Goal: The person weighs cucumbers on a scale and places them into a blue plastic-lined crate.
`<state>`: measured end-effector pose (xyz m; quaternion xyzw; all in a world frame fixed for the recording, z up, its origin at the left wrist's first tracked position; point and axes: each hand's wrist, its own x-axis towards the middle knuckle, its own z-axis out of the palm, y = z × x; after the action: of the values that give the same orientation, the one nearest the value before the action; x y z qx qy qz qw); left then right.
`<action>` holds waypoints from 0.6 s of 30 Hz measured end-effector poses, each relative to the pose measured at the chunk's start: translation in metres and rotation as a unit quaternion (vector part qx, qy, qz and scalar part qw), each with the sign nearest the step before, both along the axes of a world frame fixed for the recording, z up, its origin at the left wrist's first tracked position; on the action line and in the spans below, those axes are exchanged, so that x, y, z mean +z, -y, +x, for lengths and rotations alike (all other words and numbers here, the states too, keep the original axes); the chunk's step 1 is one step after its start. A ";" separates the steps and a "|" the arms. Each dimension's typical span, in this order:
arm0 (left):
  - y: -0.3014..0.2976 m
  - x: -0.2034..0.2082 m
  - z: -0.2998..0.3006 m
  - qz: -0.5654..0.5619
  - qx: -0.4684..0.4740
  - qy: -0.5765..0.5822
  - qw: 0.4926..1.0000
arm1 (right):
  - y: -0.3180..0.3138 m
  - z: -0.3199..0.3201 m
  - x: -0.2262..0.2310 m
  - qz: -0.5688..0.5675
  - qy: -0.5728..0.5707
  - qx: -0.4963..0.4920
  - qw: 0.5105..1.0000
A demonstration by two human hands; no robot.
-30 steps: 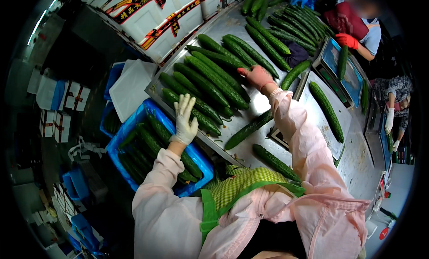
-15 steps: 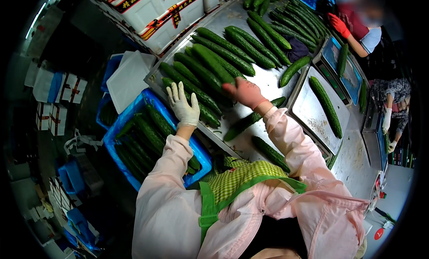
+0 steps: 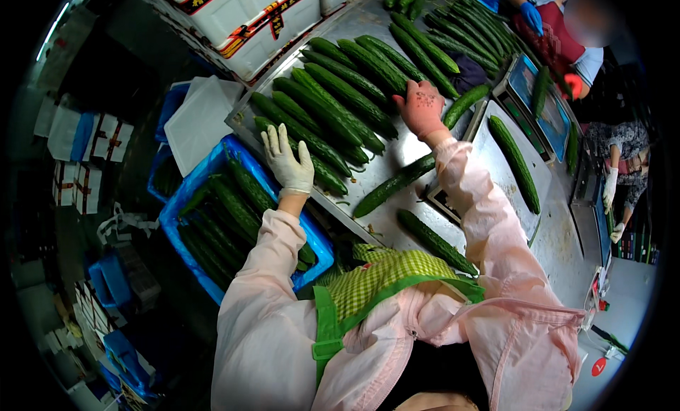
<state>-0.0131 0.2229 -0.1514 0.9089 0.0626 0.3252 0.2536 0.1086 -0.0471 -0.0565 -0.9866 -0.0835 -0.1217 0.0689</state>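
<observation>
Side by side on a metal table [image 3: 382, 188] lie several long green cucumbers [image 3: 327, 110]. My left hand [image 3: 288, 163], in a white glove, rests with fingers spread against the near-left cucumbers. Further right, my right hand [image 3: 423, 112] wears an orange-pink glove. Its fingers are curled over the near end of a cucumber [image 3: 375, 65] in the row; the fingertips are partly hidden. Two loose cucumbers, one [image 3: 394, 186] just below the right hand and another [image 3: 435, 242] near my apron, lie apart from the row.
A blue-lined crate [image 3: 170, 220] of cucumbers stands below the table's left edge. White foam boxes [image 3: 248, 28] are stacked at the far left. On the right are a scale [image 3: 510, 177] with one cucumber and another scale [image 3: 520, 92]. Two co-workers stand beyond.
My right hand has moved up and right, from the row's middle to another cucumber's end. The cucumber it was over now lies in the row. My left hand has hardly moved.
</observation>
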 end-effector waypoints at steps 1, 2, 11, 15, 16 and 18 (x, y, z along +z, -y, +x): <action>-0.001 0.000 -0.001 0.001 0.000 0.002 1.000 | -0.007 -0.008 -0.002 0.002 0.077 0.017 0.997; -0.001 -0.003 -0.002 0.002 0.000 0.002 1.000 | -0.017 -0.016 -0.004 0.005 0.151 0.033 0.988; 0.001 0.014 -0.004 -0.023 -0.014 -0.022 0.999 | -0.115 -0.059 -0.033 0.108 -0.118 0.090 0.983; 0.008 0.007 0.000 -0.019 -0.023 -0.011 0.999 | -0.090 -0.061 -0.026 0.293 -0.256 0.083 0.917; 0.010 0.008 0.003 -0.025 -0.029 -0.005 0.999 | -0.083 -0.064 -0.025 0.318 -0.262 0.073 0.908; 0.013 0.013 0.001 -0.040 -0.031 0.002 0.999 | -0.072 -0.079 -0.007 0.347 -0.282 0.072 0.892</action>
<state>-0.0123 0.2102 -0.1387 0.8989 0.0467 0.3162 0.2995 0.0299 0.0246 -0.0639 -0.8841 -0.0840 0.1454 0.4360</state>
